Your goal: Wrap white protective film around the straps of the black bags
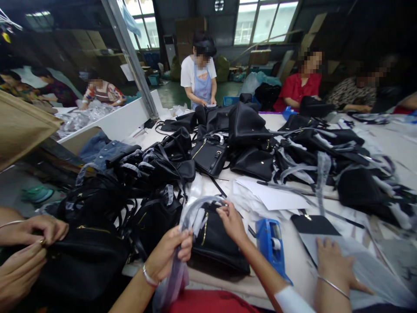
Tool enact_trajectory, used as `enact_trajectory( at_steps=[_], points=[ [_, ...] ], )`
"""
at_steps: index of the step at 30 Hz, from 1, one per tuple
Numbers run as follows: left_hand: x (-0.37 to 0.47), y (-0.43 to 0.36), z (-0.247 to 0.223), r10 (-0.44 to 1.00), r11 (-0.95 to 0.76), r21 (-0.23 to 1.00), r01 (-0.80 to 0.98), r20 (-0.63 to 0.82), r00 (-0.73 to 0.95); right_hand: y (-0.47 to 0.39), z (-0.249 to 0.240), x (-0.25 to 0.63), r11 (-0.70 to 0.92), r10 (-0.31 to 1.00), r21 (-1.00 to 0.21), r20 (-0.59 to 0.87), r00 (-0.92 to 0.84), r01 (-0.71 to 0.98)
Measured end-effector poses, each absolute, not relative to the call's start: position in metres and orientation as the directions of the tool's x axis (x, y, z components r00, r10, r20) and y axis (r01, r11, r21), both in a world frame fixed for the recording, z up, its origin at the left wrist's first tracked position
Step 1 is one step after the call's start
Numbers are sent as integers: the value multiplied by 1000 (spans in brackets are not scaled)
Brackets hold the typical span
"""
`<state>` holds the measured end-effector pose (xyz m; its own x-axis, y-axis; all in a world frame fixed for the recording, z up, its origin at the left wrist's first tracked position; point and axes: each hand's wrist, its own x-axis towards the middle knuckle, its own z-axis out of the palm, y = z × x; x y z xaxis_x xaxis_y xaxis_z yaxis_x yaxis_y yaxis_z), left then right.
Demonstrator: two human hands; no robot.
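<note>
My left hand (171, 250) is closed around a bag strap wrapped in clear plastic (203, 201). The strap arches over to my right hand (232, 219), whose fingertips pinch its far end. Loose plastic-covered length hangs below my left hand. Beneath the strap lies a black handbag (220, 243) with a gold zipper on its front and white wrapping near its top. Another black bag with a gold zipper (153, 221) is just left of it. A blue tape dispenser (271, 248) stands to the right of my right forearm.
Black bags (211, 154) with wrapped straps are heaped across the table. White sheets (270, 193) lie in the middle. A co-worker's hands (29, 243) work on a bag at left; another's hand (335, 263) presses a plastic-covered piece at right. Several people sit or stand beyond.
</note>
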<state>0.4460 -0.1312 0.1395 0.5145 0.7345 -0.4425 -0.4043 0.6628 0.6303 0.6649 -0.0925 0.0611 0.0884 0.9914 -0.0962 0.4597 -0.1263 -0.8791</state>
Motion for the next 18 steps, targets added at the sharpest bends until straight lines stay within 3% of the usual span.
enact_trajectory(
  at_steps=[1,3,5,6,9,11,13,14,16,18],
  points=[
    [456,-119,143,777,622,620,-478,-411,477,-113,74,647,-147,988,-962,-133,75,228],
    [475,-94,147,840,540,612,-577,-353,411,-152,98,609,-205,968,-965,-177,-176,-161],
    [486,-74,146,880,473,649,-596,-316,355,-182,115,584,-375,893,-863,-238,-382,-339],
    [488,-66,143,895,444,693,-568,-307,324,-192,122,580,-486,819,-807,-285,-498,-336],
    [479,-60,123,922,371,885,-282,-313,230,-205,134,604,-648,649,-751,-455,-610,-128],
    [467,-66,104,925,314,948,46,-316,209,-203,136,639,-541,749,-837,-521,-409,76],
    [455,-78,83,926,206,912,355,-299,229,-195,129,674,-362,904,-850,-421,-79,382],
    [450,-84,74,929,140,865,482,-284,239,-191,122,688,-308,942,-782,-328,62,543],
    [444,-95,57,939,20,737,676,-247,241,-184,99,704,-324,946,-578,-192,260,749],
    [439,-102,43,943,-40,613,789,-238,233,-181,73,708,-421,907,-417,-187,377,805]
  ],
)
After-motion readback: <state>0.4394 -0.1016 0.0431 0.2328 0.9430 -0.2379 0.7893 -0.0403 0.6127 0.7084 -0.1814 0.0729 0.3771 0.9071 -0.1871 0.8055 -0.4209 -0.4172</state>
